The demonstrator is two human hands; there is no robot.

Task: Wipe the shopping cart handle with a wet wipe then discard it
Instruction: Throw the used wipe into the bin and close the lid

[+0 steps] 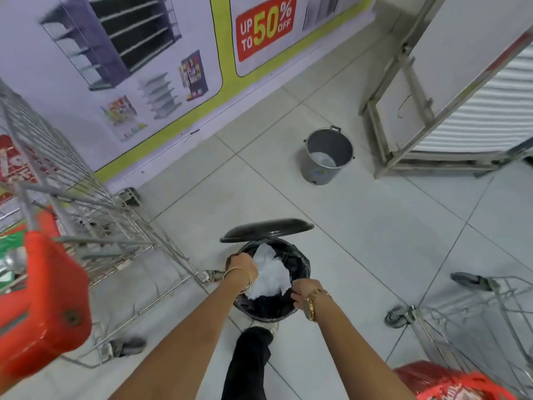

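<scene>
A white wet wipe is spread out over the mouth of a black pedal bin, whose lid stands raised behind it. My left hand is curled on the wipe's left edge, and my right hand pinches its lower right corner. Both hands hover just above the bin's rim. A foot in black rests at the bin's base. The shopping cart's red handle is close by at the left, with the wire basket behind it.
A second wire cart with a red handle stands at the right. A grey bucket sits on the tiled floor farther ahead, beside a metal frame. A printed banner wall runs along the left.
</scene>
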